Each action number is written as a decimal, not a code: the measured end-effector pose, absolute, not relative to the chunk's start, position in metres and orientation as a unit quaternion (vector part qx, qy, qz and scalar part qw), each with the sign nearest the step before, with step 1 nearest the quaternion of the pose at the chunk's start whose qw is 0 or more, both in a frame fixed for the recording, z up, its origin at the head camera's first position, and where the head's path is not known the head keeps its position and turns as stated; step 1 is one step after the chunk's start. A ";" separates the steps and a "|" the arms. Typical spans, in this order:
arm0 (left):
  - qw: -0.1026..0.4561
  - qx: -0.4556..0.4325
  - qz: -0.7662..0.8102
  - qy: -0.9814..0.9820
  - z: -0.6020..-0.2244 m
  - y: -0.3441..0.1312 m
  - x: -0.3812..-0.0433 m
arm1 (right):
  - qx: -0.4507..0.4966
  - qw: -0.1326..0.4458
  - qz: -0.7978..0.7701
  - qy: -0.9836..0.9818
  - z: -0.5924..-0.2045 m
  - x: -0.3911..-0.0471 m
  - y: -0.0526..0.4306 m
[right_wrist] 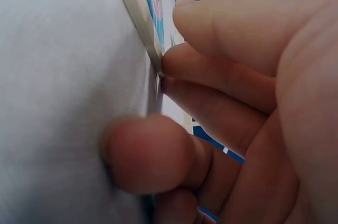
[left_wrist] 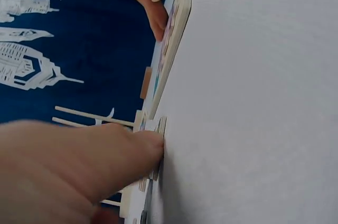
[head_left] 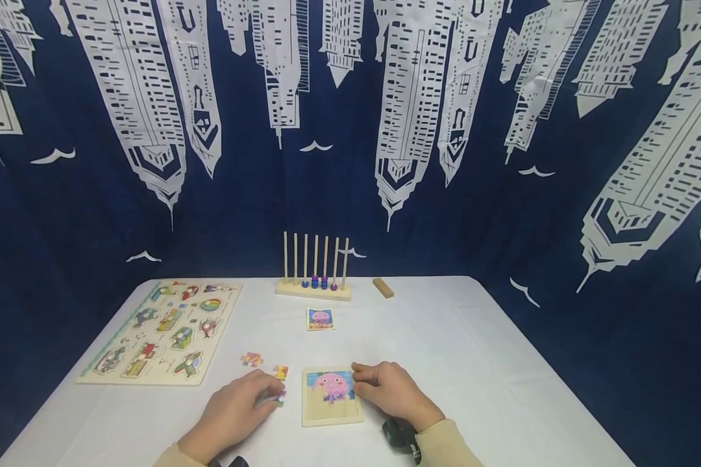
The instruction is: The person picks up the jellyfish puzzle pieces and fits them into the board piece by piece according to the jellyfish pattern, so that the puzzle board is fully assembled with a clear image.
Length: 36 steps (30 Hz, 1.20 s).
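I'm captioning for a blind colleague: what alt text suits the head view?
A person's left hand pinches a loose piece beside a partly filled puzzle showing a pink creature; the right hand holds the puzzle's right edge. More pieces lie nearby, with a card and peg rack behind and a larger board at left.

Behind and at both sides of a white-covered table [head_left: 444, 344], a navy curtain [head_left: 327, 194] was hung, printed with upside-down white buildings [head_left: 411, 78] and birds [head_left: 315, 147].
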<state>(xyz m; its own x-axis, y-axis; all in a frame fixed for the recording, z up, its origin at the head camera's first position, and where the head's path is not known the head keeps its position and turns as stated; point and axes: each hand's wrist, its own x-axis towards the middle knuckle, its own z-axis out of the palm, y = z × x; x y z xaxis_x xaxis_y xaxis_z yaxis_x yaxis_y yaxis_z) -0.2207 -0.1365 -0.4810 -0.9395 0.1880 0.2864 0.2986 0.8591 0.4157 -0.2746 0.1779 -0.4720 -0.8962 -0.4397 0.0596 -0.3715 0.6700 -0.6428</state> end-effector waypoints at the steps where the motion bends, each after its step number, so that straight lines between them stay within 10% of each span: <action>1: 0.119 -0.121 -0.234 -0.957 -0.480 -0.136 -0.221 | -0.222 0.049 -0.339 0.913 -0.472 -0.275 0.178; 36: 0.101 -0.099 -0.234 -0.962 -0.484 -0.140 -0.224 | -0.231 0.041 -0.324 0.916 -0.474 -0.275 0.177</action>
<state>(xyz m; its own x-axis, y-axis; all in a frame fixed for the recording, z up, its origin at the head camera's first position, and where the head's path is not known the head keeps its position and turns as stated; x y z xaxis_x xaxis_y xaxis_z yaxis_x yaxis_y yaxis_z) -0.2236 -0.1398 -0.4839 -0.9600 0.1429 0.2409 0.2375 0.8713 0.4295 -0.2755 0.1768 -0.4742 -0.8899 -0.4499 0.0756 -0.3974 0.6831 -0.6128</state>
